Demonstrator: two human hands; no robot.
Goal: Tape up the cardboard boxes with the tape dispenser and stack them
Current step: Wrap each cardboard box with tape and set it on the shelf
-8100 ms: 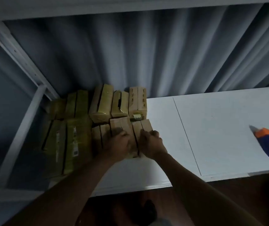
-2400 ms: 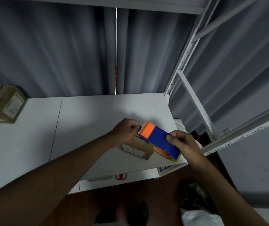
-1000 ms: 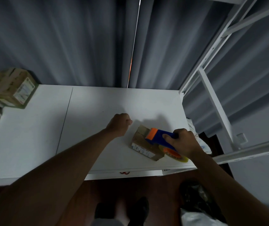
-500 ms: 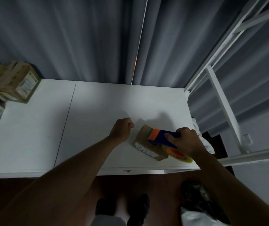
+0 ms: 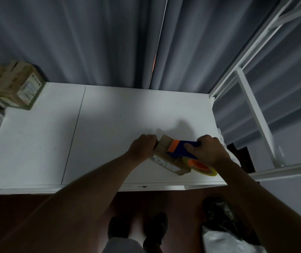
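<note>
A small cardboard box (image 5: 166, 157) lies near the front right corner of the white shelf board (image 5: 109, 136), set at a slant to the edge — plain brown card, matte, with a pale printed label running along its near side. On top of it sits the tape dispenser (image 5: 182, 149): a blue plastic body with a bright orange front end pointing left, and behind it a roll with an orange core and a yellowish translucent rim hanging just past the box's near right end. The right hand (image 5: 208, 151) is wrapped around the blue handle, fingers curled tight, thumb along the side. The left hand (image 5: 143, 147) is closed into a loose fist at the box's left end, knuckles up; it touches the card, but whether the fingers actually clamp the edge I cannot tell. Over at the far left, more cardboard boxes (image 5: 12, 86) are piled up, each with a white label on its end, dim in the low light. The board itself is smooth and flat, with a thin dark seam running front to back left of the middle. Behind it hang grey curtains (image 5: 91, 42) in long soft folds, a slit of orange light between two panels. White metal shelf posts (image 5: 252, 108) rise on the right — and below, dark reddish floor and the person's dark shoes (image 5: 157, 229).
</note>
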